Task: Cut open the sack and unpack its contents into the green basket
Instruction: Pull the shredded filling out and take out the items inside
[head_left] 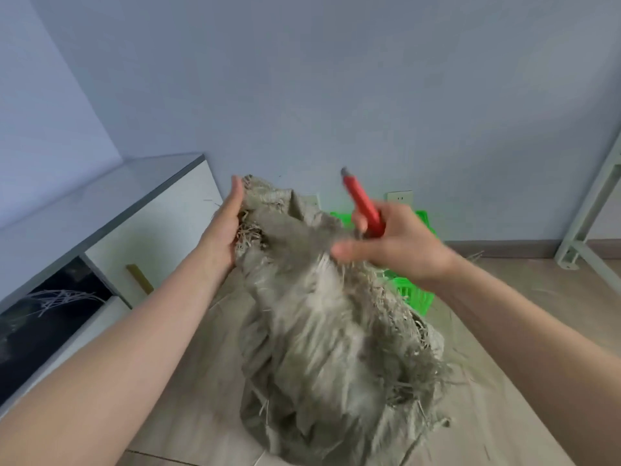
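Grey sack [322, 331] looks blurry, straw poking out. Left hand [225, 227] fingers grip its top at ten o'clock. Right hand [393, 247] fingers hold a red cutter [363, 203] before the green basket [413, 294].

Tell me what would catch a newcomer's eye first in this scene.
The red cutter stands out, held up in the right hand near centre. Below it a big grey sack spilling straw fills the floor, its top gripped by the left hand. Behind the sack, the bright green basket peeks out.
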{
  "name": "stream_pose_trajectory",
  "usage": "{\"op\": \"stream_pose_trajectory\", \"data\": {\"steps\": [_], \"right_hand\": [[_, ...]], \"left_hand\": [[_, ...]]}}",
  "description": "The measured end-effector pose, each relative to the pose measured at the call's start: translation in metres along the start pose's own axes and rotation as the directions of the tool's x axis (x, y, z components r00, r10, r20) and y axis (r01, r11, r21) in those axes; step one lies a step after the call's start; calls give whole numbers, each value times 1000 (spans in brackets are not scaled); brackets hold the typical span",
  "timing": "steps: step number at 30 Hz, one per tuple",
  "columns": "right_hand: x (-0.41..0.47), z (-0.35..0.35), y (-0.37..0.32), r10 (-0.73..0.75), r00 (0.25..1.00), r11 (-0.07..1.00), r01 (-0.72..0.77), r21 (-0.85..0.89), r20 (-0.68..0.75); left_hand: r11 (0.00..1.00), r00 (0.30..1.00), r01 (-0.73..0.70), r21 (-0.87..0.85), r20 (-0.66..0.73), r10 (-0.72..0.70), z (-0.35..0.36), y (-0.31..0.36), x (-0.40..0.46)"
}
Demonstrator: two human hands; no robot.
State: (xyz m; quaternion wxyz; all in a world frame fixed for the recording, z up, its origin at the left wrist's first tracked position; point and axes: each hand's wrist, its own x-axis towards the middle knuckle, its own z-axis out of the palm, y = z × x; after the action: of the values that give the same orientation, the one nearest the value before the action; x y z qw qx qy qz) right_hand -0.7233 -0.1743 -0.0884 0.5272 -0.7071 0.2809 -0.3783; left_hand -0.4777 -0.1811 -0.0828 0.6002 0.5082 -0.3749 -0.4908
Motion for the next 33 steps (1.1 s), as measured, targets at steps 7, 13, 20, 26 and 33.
{"op": "stream_pose_trajectory", "data": {"steps": [7, 13, 20, 26, 33], "right_hand": [[92, -3, -27, -82, 904, 989, 21, -150, -419], [114, -13, -43, -123, 846, 901, -124, -415, -519], [66, -17, -6, 237, 884, 823, -403, -400, -404], [107, 3, 17, 162, 735, 923, -349, -162, -659], [147, -17, 9, 233, 617, 934, -356, -4, -752]], "left_hand": [[936, 768, -283, 211, 635, 89, 11, -32, -4], [957, 926, -238, 167, 336, 172, 50, -30, 28], [1000, 994, -12, 2, 110, 12, 52, -19, 89], [950, 941, 308, -48, 166, -296, 52, -7, 127], [961, 963, 62, 268, 238, -128, 20, -10, 136]]}}
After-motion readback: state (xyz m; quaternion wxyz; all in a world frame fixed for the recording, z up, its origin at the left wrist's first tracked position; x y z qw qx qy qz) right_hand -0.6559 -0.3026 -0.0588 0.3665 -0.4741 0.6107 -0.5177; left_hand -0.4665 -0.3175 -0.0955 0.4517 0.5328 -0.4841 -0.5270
